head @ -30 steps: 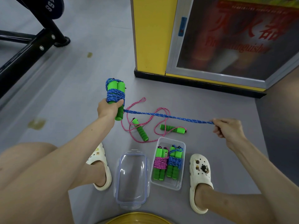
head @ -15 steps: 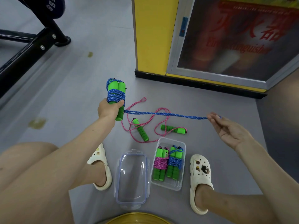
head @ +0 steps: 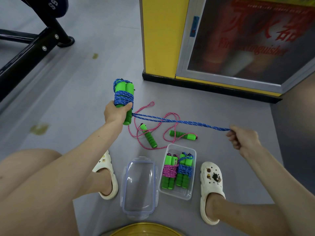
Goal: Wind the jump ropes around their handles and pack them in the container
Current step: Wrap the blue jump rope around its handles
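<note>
- The blue rope (head: 180, 121) is partly coiled round its two green handles (head: 125, 97), held upright above the floor; a doubled tail runs taut to the right.
- The left hand (head: 115, 113) is clamped round the handles just below the coil, thumb pressing the lowest turns.
- The right hand (head: 243, 138) has its fingers closed on the tail's looped end.
- Below, the box (head: 193, 154) holds two wound bundles; its lid (head: 139, 186) lies beside it.
- The pink rope (head: 150, 130) sprawls loose on the floor, under the blue tail.
- Risks, as I judge them: slack in the tail would let the turns loosen or slide off; a low sweep could snag the pink rope; a fat bundle might not fit the remaining space.
</note>
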`<state>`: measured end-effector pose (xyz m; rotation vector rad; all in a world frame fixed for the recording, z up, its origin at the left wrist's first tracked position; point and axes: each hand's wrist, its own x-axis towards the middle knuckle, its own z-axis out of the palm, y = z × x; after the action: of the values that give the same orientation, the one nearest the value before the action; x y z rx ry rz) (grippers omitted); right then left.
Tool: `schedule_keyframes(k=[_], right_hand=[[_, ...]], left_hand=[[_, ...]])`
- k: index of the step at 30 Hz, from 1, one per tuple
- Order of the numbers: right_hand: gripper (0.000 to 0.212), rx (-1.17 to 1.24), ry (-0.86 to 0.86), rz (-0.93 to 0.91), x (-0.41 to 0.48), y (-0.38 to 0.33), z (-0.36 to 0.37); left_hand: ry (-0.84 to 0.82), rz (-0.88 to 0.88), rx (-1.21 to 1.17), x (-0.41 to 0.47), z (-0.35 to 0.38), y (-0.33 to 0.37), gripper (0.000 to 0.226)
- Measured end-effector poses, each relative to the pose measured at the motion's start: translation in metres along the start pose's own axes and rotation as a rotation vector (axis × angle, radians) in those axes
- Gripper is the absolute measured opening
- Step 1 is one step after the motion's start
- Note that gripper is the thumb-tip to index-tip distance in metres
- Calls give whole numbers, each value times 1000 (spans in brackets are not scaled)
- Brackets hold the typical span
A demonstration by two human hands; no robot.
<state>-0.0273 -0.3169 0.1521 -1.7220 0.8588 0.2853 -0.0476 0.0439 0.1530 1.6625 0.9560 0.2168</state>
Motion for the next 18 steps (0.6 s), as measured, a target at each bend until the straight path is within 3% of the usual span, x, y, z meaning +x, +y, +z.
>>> schedule_keyframes(k=[7, 14, 18], right_hand=[[28, 274, -85, 262, 3, -5, 2], [34, 574, -116, 185, -3, -13, 7], [23, 621, -129, 186, -6, -15, 3]], left_hand=[[-15, 44, 82, 0, 6, -5, 36], [-2, 34, 85, 3, 7, -7, 41], [-15, 46, 104, 1, 10, -9, 37]])
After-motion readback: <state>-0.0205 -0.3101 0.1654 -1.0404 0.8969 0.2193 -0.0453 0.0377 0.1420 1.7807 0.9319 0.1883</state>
